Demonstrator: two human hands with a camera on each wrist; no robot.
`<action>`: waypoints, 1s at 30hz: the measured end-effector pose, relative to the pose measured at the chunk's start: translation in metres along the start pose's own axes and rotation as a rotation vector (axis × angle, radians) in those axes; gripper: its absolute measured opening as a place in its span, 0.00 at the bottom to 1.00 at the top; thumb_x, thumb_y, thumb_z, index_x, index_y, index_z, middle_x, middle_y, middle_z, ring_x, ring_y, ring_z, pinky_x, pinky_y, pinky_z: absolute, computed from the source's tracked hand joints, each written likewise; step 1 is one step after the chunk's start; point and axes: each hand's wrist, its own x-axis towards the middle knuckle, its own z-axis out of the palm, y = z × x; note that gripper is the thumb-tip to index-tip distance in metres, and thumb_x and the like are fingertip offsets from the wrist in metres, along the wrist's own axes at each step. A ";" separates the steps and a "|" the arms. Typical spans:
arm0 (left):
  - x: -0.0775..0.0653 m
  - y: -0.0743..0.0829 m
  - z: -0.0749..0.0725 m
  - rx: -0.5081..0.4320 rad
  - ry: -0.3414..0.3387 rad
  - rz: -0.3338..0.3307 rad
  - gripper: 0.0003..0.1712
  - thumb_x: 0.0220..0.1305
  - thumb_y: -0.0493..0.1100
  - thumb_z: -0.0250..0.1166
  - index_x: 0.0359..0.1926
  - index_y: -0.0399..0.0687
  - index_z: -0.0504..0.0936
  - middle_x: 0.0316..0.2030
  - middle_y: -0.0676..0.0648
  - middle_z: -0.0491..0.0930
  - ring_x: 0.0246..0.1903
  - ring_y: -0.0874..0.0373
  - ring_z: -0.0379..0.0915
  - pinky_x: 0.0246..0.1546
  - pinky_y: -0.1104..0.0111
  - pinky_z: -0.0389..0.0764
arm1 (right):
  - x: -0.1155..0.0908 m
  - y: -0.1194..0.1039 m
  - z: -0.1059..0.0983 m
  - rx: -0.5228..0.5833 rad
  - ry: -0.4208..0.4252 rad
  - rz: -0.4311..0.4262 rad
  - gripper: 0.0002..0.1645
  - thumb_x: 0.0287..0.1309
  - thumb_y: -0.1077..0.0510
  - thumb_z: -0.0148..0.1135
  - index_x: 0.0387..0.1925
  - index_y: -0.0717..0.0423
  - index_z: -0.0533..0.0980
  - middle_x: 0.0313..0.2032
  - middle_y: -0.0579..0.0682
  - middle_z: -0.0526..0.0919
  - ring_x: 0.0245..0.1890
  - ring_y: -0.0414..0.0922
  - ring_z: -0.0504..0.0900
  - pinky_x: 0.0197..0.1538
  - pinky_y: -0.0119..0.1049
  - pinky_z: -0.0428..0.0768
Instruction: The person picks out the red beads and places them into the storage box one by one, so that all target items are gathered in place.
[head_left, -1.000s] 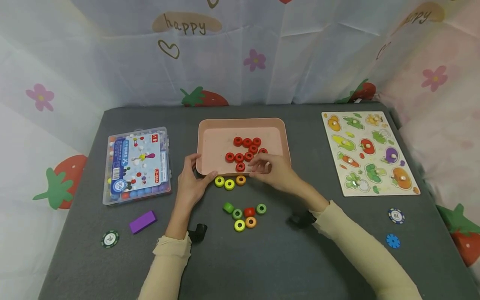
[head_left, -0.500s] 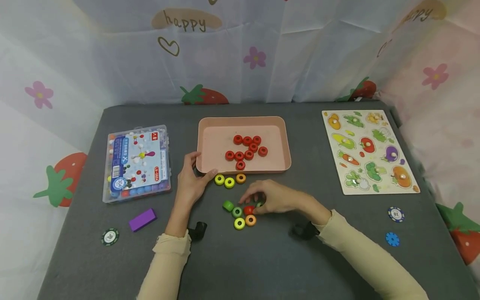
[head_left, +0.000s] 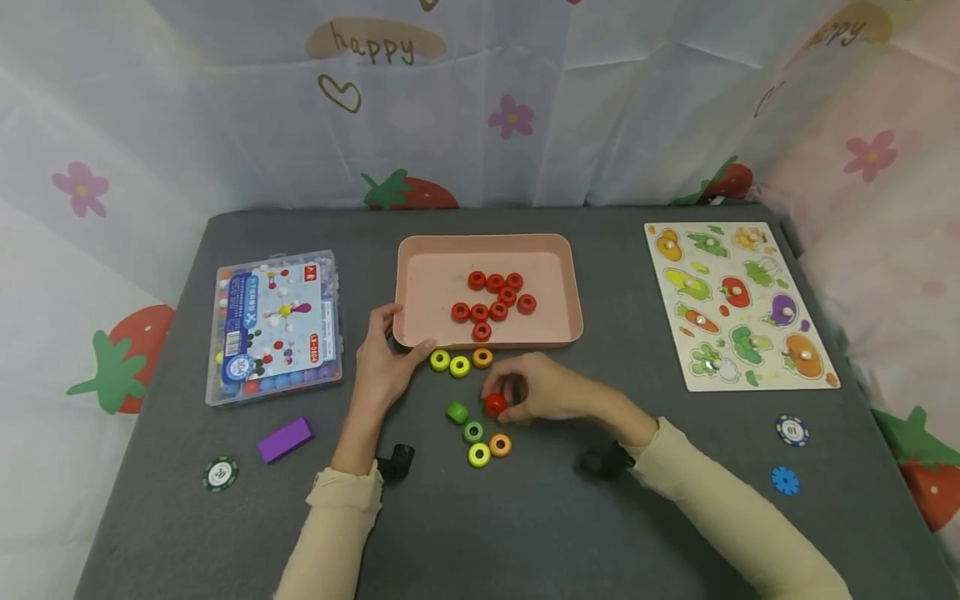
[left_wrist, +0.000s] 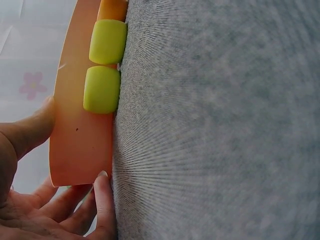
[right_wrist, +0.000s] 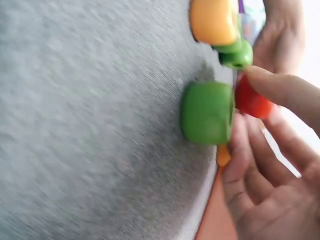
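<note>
My left hand (head_left: pixel 382 367) grips the near left corner of a pink tray (head_left: pixel 427 283), thumb along the front rim and fingers around the side. Several red beads (head_left: pixel 477 281) lie in the tray. In front of it stand two yellow beads (head_left: pixel 460 367) and an orange bead (head_left: pixel 483 357). My right hand (head_left: pixel 551 387) pinches another red bead (right_wrist: pixel 252 100) between thumb and fingers, just above the table. Close under that hand is a green bead (right_wrist: pixel 206 112), hidden by it in the head view. Two more green beads (head_left: pixel 472 432), an orange bead (head_left: pixel 500 445) and a yellow bead (head_left: pixel 479 455) sit nearby.
At left are a clear plastic case (head_left: pixel 277 329) of coloured balls, a purple block (head_left: pixel 286 440) and a dark green poker chip (head_left: pixel 221 474). At right lie a vegetable puzzle board (head_left: pixel 738 304), a dark blue chip (head_left: pixel 792 430) and a blue disc (head_left: pixel 785 480).
My right hand has come from over the tray down to the bead group and picked up a red bead, lifting it slightly away from the others. My left hand stays at the tray corner.
</note>
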 end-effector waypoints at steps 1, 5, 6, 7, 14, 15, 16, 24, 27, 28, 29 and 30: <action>0.000 0.000 0.000 0.000 -0.001 0.000 0.43 0.61 0.51 0.73 0.71 0.51 0.61 0.70 0.37 0.66 0.71 0.42 0.59 0.71 0.45 0.59 | 0.001 0.000 -0.002 0.018 0.035 -0.004 0.18 0.50 0.61 0.77 0.43 0.49 0.82 0.32 0.44 0.82 0.30 0.44 0.80 0.33 0.33 0.78; -0.001 0.000 0.001 -0.001 -0.002 0.004 0.43 0.61 0.51 0.73 0.71 0.51 0.61 0.70 0.37 0.66 0.71 0.42 0.59 0.71 0.45 0.59 | 0.005 0.003 -0.013 0.082 0.197 -0.033 0.19 0.52 0.63 0.76 0.47 0.53 0.82 0.30 0.47 0.83 0.27 0.43 0.80 0.29 0.32 0.77; -0.001 0.000 0.001 -0.002 -0.002 0.005 0.43 0.61 0.51 0.73 0.71 0.51 0.61 0.70 0.37 0.66 0.71 0.42 0.59 0.71 0.45 0.59 | 0.006 0.004 -0.015 0.089 0.241 -0.037 0.20 0.52 0.64 0.75 0.48 0.54 0.83 0.31 0.47 0.84 0.27 0.43 0.80 0.29 0.32 0.77; -0.001 0.000 0.001 -0.002 -0.002 0.006 0.43 0.61 0.51 0.73 0.71 0.50 0.61 0.71 0.36 0.65 0.71 0.41 0.59 0.71 0.45 0.59 | 0.007 0.005 -0.017 0.096 0.284 -0.038 0.20 0.52 0.65 0.75 0.49 0.54 0.83 0.32 0.47 0.84 0.28 0.43 0.80 0.30 0.32 0.77; -0.001 0.001 0.001 -0.009 -0.004 0.002 0.43 0.61 0.52 0.73 0.71 0.51 0.61 0.71 0.37 0.65 0.71 0.41 0.59 0.71 0.45 0.59 | 0.017 0.012 -0.025 0.122 0.504 0.053 0.19 0.52 0.64 0.75 0.48 0.57 0.83 0.40 0.51 0.84 0.29 0.45 0.79 0.30 0.32 0.77; -0.001 0.001 0.001 -0.010 -0.005 0.004 0.43 0.61 0.52 0.73 0.71 0.51 0.61 0.71 0.36 0.65 0.71 0.41 0.59 0.71 0.45 0.59 | 0.018 0.012 -0.026 0.115 0.528 0.063 0.19 0.52 0.64 0.75 0.47 0.58 0.83 0.40 0.52 0.85 0.29 0.45 0.78 0.29 0.32 0.77; -0.001 0.001 0.002 -0.011 -0.006 0.007 0.43 0.61 0.52 0.73 0.71 0.50 0.61 0.71 0.36 0.65 0.71 0.41 0.59 0.71 0.45 0.59 | 0.020 0.013 -0.028 0.105 0.552 0.075 0.18 0.52 0.63 0.76 0.46 0.58 0.82 0.39 0.53 0.85 0.28 0.45 0.78 0.29 0.32 0.76; -0.001 0.001 0.002 -0.012 -0.004 0.006 0.43 0.61 0.52 0.73 0.71 0.51 0.61 0.71 0.37 0.65 0.71 0.41 0.59 0.71 0.45 0.59 | 0.028 0.015 -0.038 -0.007 0.620 0.232 0.17 0.50 0.61 0.78 0.42 0.59 0.82 0.34 0.56 0.85 0.27 0.47 0.78 0.27 0.35 0.76; -0.001 0.000 0.002 -0.011 0.000 0.015 0.43 0.61 0.52 0.73 0.71 0.51 0.61 0.71 0.37 0.66 0.71 0.42 0.60 0.71 0.45 0.59 | 0.030 0.015 -0.040 -0.052 0.574 0.305 0.17 0.48 0.57 0.79 0.39 0.59 0.84 0.31 0.52 0.83 0.29 0.46 0.77 0.31 0.35 0.75; -0.001 -0.001 0.003 -0.011 0.002 0.017 0.43 0.61 0.53 0.73 0.71 0.51 0.61 0.70 0.37 0.66 0.71 0.42 0.60 0.71 0.45 0.59 | 0.030 0.015 -0.040 -0.063 0.561 0.325 0.18 0.48 0.55 0.80 0.39 0.58 0.84 0.30 0.51 0.82 0.28 0.46 0.77 0.31 0.35 0.74; -0.001 -0.001 0.003 -0.010 0.003 0.019 0.43 0.61 0.52 0.73 0.71 0.51 0.61 0.70 0.37 0.66 0.71 0.42 0.60 0.70 0.45 0.59 | 0.031 0.016 -0.040 -0.070 0.553 0.346 0.18 0.48 0.54 0.80 0.39 0.57 0.84 0.28 0.51 0.81 0.28 0.45 0.76 0.31 0.35 0.74; -0.001 -0.002 0.003 -0.010 0.003 0.020 0.43 0.61 0.52 0.73 0.70 0.51 0.61 0.70 0.37 0.66 0.71 0.42 0.60 0.70 0.45 0.59 | 0.032 0.016 -0.039 -0.072 0.551 0.360 0.18 0.48 0.53 0.80 0.39 0.57 0.84 0.27 0.50 0.81 0.27 0.44 0.76 0.31 0.35 0.73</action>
